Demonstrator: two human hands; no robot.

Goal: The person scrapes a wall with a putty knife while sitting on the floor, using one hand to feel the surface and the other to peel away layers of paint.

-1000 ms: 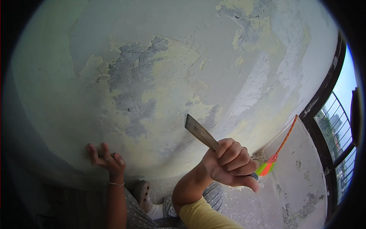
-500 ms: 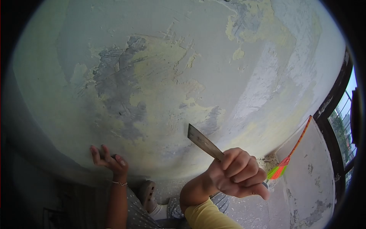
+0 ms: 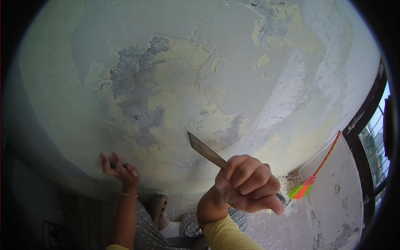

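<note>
A flat metal scraper (image 3: 206, 151) points up and left from my right hand (image 3: 249, 183), whose fingers are wrapped round its handle. The blade's tip is at the wall (image 3: 233, 83), just left of a grey patch; whether it touches cannot be told. Peeling yellowish and grey patches cover the wall's middle. At the lower left my left hand (image 3: 121, 168) has its fingers apart and bent, with the fingertips at the wall and nothing held.
A broom (image 3: 302, 188) with green and orange bristles leans at the right corner, near crumbled debris (image 3: 289, 179). A dark-framed window (image 3: 373, 141) is at the far right. My shoe (image 3: 158, 210) is below, on the speckled floor (image 3: 266, 229).
My right hand and the scraper have moved left and slightly up along the wall. The left hand stays nearly in place. The view has shifted slightly.
</note>
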